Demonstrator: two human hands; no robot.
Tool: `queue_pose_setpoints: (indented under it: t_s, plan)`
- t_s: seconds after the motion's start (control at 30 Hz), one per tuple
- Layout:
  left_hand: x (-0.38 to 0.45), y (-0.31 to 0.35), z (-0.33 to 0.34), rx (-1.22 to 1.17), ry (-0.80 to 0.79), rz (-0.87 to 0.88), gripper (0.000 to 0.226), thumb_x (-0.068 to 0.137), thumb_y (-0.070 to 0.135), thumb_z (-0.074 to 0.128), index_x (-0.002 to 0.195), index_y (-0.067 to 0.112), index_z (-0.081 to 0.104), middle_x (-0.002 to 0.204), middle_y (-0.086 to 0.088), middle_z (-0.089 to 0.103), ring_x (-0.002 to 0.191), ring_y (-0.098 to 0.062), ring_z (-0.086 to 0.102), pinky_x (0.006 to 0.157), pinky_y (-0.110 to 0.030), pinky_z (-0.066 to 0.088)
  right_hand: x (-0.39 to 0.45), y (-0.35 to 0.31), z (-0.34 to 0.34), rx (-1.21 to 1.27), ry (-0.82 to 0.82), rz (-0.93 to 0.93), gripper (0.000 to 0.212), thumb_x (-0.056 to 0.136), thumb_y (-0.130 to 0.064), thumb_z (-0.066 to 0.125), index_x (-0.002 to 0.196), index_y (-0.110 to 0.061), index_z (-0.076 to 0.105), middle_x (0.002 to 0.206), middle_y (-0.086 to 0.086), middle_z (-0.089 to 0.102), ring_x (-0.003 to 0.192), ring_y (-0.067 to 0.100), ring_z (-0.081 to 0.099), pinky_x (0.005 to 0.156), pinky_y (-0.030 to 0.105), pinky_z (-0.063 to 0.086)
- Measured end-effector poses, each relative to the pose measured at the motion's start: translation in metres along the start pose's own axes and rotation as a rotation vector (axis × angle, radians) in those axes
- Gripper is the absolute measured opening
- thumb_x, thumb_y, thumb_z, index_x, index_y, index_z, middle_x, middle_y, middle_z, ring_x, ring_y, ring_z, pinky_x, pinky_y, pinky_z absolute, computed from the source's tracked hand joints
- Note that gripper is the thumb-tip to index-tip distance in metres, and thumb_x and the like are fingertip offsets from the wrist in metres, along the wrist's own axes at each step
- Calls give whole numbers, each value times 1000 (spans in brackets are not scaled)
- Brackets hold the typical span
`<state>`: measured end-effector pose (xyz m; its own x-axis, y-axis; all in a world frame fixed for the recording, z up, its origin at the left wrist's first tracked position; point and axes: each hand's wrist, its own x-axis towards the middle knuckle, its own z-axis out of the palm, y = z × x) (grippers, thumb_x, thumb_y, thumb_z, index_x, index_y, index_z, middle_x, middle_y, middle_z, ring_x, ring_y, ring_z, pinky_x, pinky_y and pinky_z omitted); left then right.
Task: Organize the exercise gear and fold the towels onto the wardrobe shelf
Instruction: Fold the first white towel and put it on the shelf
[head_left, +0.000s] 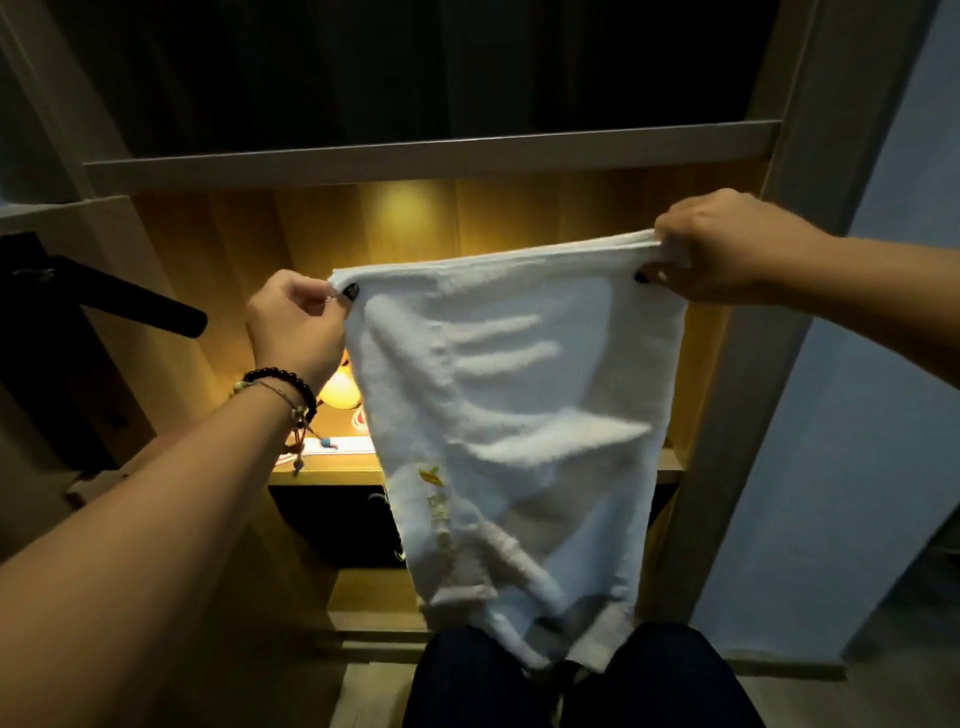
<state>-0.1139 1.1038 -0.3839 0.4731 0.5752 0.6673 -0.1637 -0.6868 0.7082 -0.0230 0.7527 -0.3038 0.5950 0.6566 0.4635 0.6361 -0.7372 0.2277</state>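
My left hand (296, 317) and right hand (722, 244) each pinch a top corner of the white towel (514, 415), hanging in front of the wardrobe shelf (332, 470). Soft, light, floppy; corners look like the best hold for folding.

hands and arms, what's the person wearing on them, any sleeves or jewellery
Both forearms are bare, with no sleeves in view. The left hand has a wrist stacked with a bracelet of dark round beads and thin cord bracelets with small coloured beads and dangling charms. The right hand shows no jewellery. Both thumbnails look dark-painted.
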Motion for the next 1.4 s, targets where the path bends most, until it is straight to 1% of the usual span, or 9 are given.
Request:
queue_pose_setpoints:
  t_s: [0.23,0.33,0.43,0.53,0.63,0.73,0.93,1.17,1.4]
  plan:
    - [9,6,12,236,-213,120,7,86,10,67,84,13,61,75,4,55,65,-2,46,53,-15,34,-6,8,5,21,-50,116,26,83,-31,72,90,-7,66,86,12,60,80,31,56,69,44,52]
    - [21,21,7,199,-107,42,5,87,10,65,87,12,61,84,-1,59,71,-11,51,57,-17,40,5,3,-3,113,93,156,20,82,-17,73,92,-1,67,89,19,61,84,35,56,74,45,50]
    - [34,35,-5,223,5,104,7,86,12,62,92,10,65,94,-9,65,85,-23,59,72,-31,51,21,4,-26,99,181,144,22,80,-13,74,92,5,68,87,24,62,85,39,58,76,45,47]
    - [50,53,-17,133,128,131,11,86,13,60,96,10,64,97,-10,66,88,-22,59,72,-28,49,34,5,-45,166,294,203,17,81,-6,70,93,5,66,92,25,63,91,39,60,79,48,51]
    - [52,57,-24,310,-47,191,9,88,12,61,95,7,63,96,-13,64,87,-27,58,67,-27,44,34,-1,-48,143,153,190,19,80,-8,74,92,5,68,91,24,64,92,38,61,79,44,51]
    - [43,55,-30,340,-99,187,7,89,9,59,94,4,60,93,-16,60,85,-30,55,63,-27,39,21,-8,-34,132,191,226,12,83,-6,67,91,4,66,95,24,63,93,38,59,79,42,49]
    - [20,52,-29,244,-104,155,11,91,11,61,91,13,51,87,-5,52,78,-19,48,55,-18,33,5,-6,-29,203,224,287,6,84,-9,64,85,-3,64,83,14,54,84,36,56,71,40,48]
    - [15,79,-32,91,-68,66,16,88,20,65,94,15,51,89,2,52,84,-19,51,58,-20,39,-12,6,-55,235,348,342,10,88,-16,64,97,-12,66,83,8,56,73,23,49,55,23,29]
    - [3,111,-53,-25,-79,75,20,87,19,68,98,15,52,98,-4,58,91,-21,56,69,-28,46,-34,12,-90,254,392,352,19,85,-22,68,97,-7,70,87,14,64,81,33,58,71,45,53]
